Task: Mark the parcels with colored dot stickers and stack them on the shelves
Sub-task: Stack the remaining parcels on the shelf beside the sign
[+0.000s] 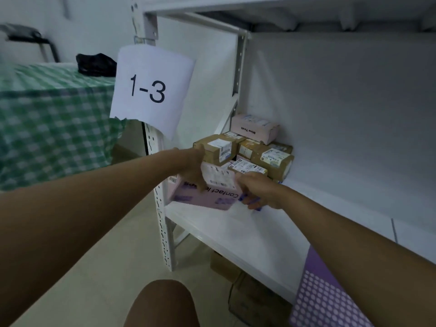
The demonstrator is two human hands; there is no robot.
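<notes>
Flat pink cardboard box w/ purple print (207, 195) sits at the front left corner of the white metal shelf board (236, 234), held between both hands. Left hand (192, 169) is on its top left part, fingers bent down over the top face; can't tell how tightly they grip, blurred. Right hand (258, 192) holds the box's right end, thumb on top, fingers w/ blue nails curled under the edge, so it's clamped on the box. White shipping label w/ barcodes (218, 177) is stuck on the box top, between the two hands. Box print reads upside down, approx. "contact le…", rest hidden by the left hand.

Just behind it, stack of brown cardboard parcels w/ white barcode labels (245, 152) fills the back left corner of the shelf; label text too small to read. On top of the stack, small pale pink carton (254, 128) printed "Mine Took", upside down.

White paper sign (153, 90) hangs on the perforated white upright (162, 220), reads "1-3". Purple sheet of white dots (323, 300) lies at lower right, under the right forearm.
</notes>
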